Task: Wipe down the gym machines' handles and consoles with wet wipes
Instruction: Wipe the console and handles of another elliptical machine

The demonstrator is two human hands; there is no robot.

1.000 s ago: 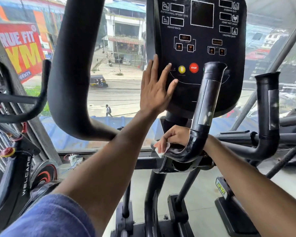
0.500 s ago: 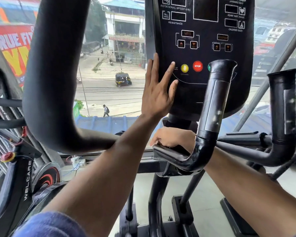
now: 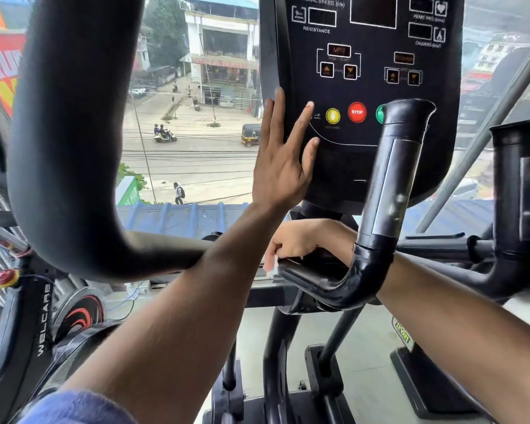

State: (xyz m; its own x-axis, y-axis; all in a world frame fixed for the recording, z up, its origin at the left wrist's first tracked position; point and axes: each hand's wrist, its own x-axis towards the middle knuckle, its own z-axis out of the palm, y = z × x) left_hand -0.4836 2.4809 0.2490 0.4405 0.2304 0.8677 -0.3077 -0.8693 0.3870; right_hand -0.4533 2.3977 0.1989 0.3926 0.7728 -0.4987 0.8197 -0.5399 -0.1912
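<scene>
Right hand wipes the low handle bar; left hand braces the console.

The white wet wipe sits pinched in the curled right hand at the left end of the glossy black bent handle, whose lower bar runs rightward to its elbow; the flat, straight-fingered left hand presses the black console panel above, marked "RESISTANCE" and "STOP"; a bike at left reads "WELCARE".
</scene>
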